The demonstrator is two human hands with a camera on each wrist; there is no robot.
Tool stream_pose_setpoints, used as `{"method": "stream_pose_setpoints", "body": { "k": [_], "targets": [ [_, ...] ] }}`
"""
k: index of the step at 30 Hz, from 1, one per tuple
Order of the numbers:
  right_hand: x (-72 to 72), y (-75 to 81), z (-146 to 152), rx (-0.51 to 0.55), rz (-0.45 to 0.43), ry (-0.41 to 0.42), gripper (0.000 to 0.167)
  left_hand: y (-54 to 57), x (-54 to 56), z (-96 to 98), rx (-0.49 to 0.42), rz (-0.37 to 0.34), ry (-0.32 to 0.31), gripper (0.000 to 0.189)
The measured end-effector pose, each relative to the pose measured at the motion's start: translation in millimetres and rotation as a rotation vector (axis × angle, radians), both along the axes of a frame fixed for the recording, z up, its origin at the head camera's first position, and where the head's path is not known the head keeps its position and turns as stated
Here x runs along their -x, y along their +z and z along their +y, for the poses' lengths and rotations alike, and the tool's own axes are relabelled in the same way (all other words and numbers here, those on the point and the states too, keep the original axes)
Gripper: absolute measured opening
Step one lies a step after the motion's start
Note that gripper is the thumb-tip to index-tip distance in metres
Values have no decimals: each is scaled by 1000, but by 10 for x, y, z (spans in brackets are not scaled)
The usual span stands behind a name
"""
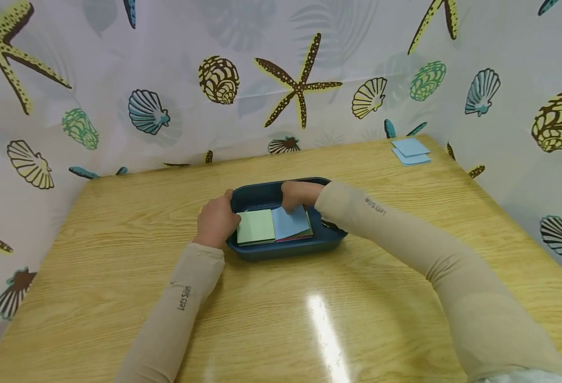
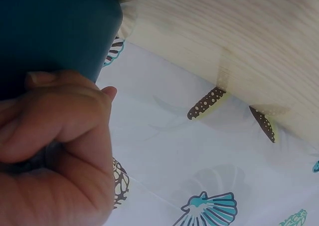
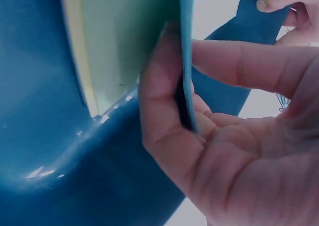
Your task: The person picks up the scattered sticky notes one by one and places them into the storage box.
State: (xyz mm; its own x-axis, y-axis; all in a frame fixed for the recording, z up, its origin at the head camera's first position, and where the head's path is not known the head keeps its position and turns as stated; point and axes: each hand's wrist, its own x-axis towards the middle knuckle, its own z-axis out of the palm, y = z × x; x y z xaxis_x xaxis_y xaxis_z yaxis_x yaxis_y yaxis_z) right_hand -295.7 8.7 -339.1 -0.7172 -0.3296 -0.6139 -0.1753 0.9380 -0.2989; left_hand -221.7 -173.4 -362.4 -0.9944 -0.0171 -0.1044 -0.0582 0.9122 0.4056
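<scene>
A dark blue plastic tray (image 1: 286, 248) sits mid-table with stacks of square paper inside. My left hand (image 1: 215, 221) grips its left end, thumb over the rim beside a pale green stack (image 1: 255, 226). In the left wrist view those fingers (image 2: 65, 101) curl against the tray wall (image 2: 50, 31). My right hand (image 1: 300, 195) reaches into the tray and pinches light blue paper squares (image 1: 290, 222) between thumb and fingers. The right wrist view shows the blue squares (image 3: 187, 61) standing on edge in the grip, beside a green paper stack (image 3: 124, 36). Red edges show under the blue paper.
Two light blue paper squares (image 1: 410, 151) lie overlapping at the table's back right corner. The wood-grain table (image 1: 132, 239) is bordered by a white curtain (image 1: 175, 64) printed with shells and starfish. A dark oval opening (image 1: 330, 225) shows at the tray's right end.
</scene>
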Motion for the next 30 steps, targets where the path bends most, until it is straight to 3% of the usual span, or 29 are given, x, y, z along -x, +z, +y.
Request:
{"method": "stream_pose_setpoints", "body": {
  "k": [5, 19, 24, 30],
  "targets": [
    [0, -57, -3, -23, -6, -6, 56, 8, -3, 7, 5, -3, -2, 64],
    [-34, -42, -19, -38, 5, 21, 47, 16, -3, 3, 15, 12, -9, 63],
    [-40, -61, -30, -51, 27, 48, 48, 24, -3, 4, 20, 1, 0, 63],
    [-110, -66, -20, -46, 93, 95, 36, 17, -10, 2, 21, 0, -3, 64]
  ]
}}
